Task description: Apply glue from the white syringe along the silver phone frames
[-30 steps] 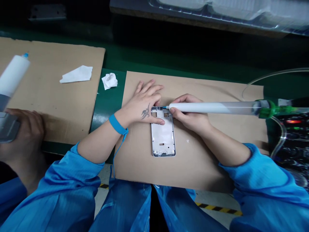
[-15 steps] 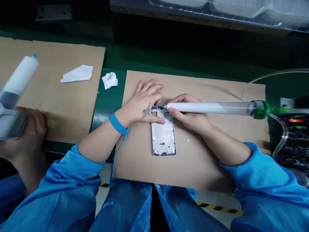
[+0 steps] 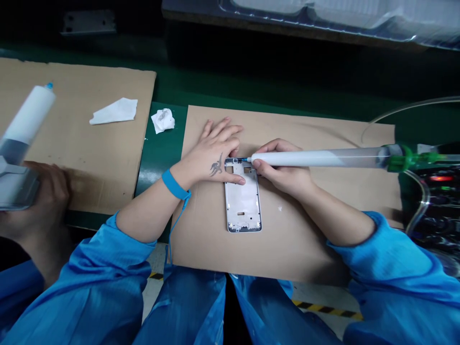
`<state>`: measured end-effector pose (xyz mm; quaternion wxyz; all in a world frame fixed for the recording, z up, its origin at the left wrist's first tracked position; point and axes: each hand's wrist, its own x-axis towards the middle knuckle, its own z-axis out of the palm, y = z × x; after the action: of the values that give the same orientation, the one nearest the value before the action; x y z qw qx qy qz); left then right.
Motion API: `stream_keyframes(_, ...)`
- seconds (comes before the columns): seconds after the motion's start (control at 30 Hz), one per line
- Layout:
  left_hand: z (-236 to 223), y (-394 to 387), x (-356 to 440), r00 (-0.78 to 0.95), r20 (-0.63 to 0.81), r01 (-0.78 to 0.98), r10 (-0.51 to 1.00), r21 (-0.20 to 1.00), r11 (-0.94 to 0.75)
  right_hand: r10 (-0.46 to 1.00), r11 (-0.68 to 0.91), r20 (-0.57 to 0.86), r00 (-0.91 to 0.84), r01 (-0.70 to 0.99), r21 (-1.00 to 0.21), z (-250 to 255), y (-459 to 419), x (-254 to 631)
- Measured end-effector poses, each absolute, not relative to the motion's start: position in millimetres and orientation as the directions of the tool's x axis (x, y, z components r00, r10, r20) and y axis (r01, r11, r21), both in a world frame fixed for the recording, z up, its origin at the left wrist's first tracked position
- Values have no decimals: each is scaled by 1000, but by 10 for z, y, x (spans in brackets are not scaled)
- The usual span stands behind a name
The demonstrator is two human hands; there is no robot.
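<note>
A silver phone frame with cut-outs lies flat on a cardboard sheet, its long side running away from me. My left hand rests at its upper left. The thumb presses on the frame's face and the curled index finger is at its top edge, while the other fingers spread over the cardboard. My right hand pinches the front end of a dispensing syringe, filled partly with white material. Its blue needle tip is at the frame's top edge; whether it touches cannot be told.
The cardboard sheet lies on a green bench. A clear hose and a controller with a red display are at right. Crumpled tissue lies left. A co-worker's hand holds a cartridge gun.
The syringe has shifted slightly to the right, its tip moving along the frame's top edge. My left hand and the phone frame have stayed in place.
</note>
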<state>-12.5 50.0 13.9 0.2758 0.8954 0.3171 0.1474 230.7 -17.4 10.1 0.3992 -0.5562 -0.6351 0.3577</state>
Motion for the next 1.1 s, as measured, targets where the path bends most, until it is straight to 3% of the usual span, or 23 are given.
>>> stream_keyframes(1.1, 146, 480, -138, 754, 101, 487, 649, 579, -654, 987, 161, 150, -61, 430, -888, 91, -189, 2312)
